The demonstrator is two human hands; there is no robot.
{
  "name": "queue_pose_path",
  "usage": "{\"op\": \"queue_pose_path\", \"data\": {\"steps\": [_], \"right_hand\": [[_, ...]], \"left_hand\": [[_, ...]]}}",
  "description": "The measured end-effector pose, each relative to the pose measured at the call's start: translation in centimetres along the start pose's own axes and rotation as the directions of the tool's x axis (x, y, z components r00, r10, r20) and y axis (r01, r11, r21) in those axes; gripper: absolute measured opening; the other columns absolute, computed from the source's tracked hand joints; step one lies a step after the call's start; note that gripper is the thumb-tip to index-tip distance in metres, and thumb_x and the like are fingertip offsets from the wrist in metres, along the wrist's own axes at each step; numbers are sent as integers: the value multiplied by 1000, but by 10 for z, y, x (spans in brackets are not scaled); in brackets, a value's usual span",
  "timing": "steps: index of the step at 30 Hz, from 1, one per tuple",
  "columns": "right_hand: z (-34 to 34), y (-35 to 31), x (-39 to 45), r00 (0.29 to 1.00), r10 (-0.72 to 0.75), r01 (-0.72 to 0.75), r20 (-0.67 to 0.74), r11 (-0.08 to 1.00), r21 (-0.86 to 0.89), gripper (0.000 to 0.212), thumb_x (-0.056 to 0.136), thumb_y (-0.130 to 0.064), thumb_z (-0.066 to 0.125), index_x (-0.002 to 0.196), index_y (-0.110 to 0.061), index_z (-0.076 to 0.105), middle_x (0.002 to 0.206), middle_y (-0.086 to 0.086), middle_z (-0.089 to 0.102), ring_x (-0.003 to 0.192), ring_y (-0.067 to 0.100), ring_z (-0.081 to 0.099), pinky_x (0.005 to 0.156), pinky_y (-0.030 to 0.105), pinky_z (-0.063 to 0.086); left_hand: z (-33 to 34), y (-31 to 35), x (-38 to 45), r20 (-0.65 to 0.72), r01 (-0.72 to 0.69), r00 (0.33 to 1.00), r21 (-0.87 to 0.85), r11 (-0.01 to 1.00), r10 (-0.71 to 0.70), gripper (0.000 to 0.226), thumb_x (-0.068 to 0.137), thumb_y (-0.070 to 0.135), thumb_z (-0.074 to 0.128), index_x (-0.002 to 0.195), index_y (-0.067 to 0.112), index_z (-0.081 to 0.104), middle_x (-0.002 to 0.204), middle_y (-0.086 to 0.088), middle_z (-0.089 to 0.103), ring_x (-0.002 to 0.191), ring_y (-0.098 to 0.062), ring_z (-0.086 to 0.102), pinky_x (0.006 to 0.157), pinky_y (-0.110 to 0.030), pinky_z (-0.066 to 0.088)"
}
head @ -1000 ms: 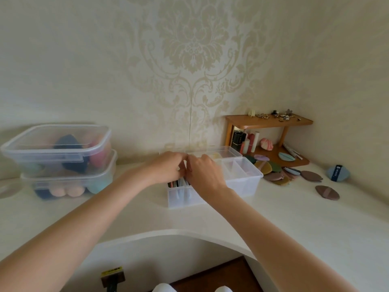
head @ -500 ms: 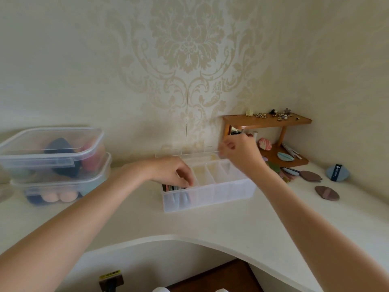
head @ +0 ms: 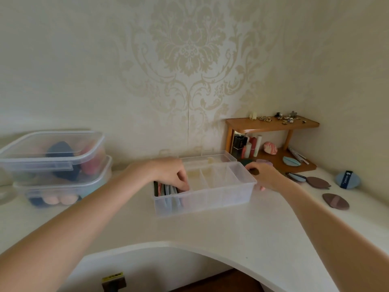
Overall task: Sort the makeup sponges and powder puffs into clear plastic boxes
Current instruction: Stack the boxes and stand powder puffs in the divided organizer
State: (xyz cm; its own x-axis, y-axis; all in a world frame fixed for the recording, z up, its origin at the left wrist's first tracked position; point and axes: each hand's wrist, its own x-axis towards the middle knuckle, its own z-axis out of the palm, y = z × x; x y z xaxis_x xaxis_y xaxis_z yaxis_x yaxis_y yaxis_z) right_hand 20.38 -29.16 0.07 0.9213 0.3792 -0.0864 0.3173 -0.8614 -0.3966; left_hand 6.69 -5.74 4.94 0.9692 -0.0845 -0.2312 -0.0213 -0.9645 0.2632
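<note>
Puffs, light, soft and flat, stand on edge under the left hand pinching them, while the right hand closes on another beside the divided box; edges give the best hold.

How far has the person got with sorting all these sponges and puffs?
Partway. The two stacked lidded boxes already hold egg-shaped sponges, and the divided box's leftmost compartment has flat puffs standing on edge. In hand: the left hand is in that compartment, and the right hand reaches the loose pile beside the box. Left: three compartments look empty, and brown puffs and a blue one lie on the counter.
</note>
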Motion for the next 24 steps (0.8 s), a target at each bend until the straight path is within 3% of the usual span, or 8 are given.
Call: {"op": "queue_pose_path", "data": {"steps": [3, 5, 7, 11, 15, 19, 21, 24], "right_hand": [[8, -4, 7, 998, -45, 53, 45, 978, -204, 53, 96, -23, 48, 145, -24, 27, 152, 8, 29, 138, 30, 31, 110, 36, 32], [15, -8, 10, 993, -70, 93, 94, 959, -266, 55, 97, -36, 42, 147, -32, 20, 158, 5, 15, 144, 29, 20, 115, 41, 22], [17, -12, 12, 992, -55, 87, 117, 951, -297, 54, 98, -40, 38, 147, -33, 20, 158, 6, 13, 144, 33, 19, 115, 45, 21], [14, -16, 12, 994, -110, 105, -1, 955, -279, 41, 96, -26, 48, 135, -19, 42, 138, 13, 41, 121, 31, 48, 102, 36, 40], [7, -12, 11, 1000, -14, 3, -23, 902, -432, 38, 95, -17, 48, 133, -13, 44, 140, 20, 38, 129, 36, 42, 105, 38, 37], [-14, 8, 8, 985, -41, 0, -170, 972, -235, 25, 93, -17, 51, 117, -11, 56, 111, 11, 58, 98, 24, 57, 87, 32, 49], [-18, 19, 6, 970, -47, 4, -237, 984, -181, 32, 93, -17, 52, 125, -16, 51, 119, 9, 59, 100, 24, 58, 86, 33, 51], [-9, 30, 2, 991, -57, 26, -120, 968, -248, 42, 92, -18, 53, 133, -19, 43, 140, 9, 45, 115, 26, 55, 96, 35, 49]], "left_hand": [[-3, -11, -6, -8, 41, 999, 18, 999, -40, 17, 84, 29, 64, 93, 20, 74, 81, 13, 65, 79, -5, 59, 74, -19, 45], [-4, -18, -9, -15, 56, 998, 12, 998, -56, 17, 83, 30, 64, 92, 21, 74, 80, 14, 65, 79, -4, 59, 74, -20, 45], [-4, -22, -10, -22, 57, 998, 9, 998, -57, 16, 84, 30, 64, 92, 20, 74, 78, 14, 64, 77, -4, 58, 70, -18, 43], [-3, -20, -7, -31, 43, 999, 25, 999, -42, 17, 85, 27, 63, 94, 17, 73, 77, 12, 63, 73, -3, 56, 66, -14, 41], [-2, -16, 1, -38, 27, 999, 26, 999, -26, 17, 85, 26, 63, 95, 17, 73, 78, 12, 63, 69, 0, 54, 62, -9, 40], [1, -5, 11, -32, -19, 999, 29, 999, 20, 16, 85, 23, 61, 95, 18, 73, 80, 11, 64, 68, 1, 54, 60, -8, 41], [3, 1, 15, -28, -32, 999, 29, 999, 33, 17, 85, 23, 61, 95, 17, 73, 82, 10, 65, 71, -2, 56, 57, -8, 41], [3, 4, 17, -25, -41, 999, 35, 999, 42, 17, 86, 22, 61, 96, 16, 73, 82, 11, 64, 73, -4, 57, 62, -12, 41]]}}
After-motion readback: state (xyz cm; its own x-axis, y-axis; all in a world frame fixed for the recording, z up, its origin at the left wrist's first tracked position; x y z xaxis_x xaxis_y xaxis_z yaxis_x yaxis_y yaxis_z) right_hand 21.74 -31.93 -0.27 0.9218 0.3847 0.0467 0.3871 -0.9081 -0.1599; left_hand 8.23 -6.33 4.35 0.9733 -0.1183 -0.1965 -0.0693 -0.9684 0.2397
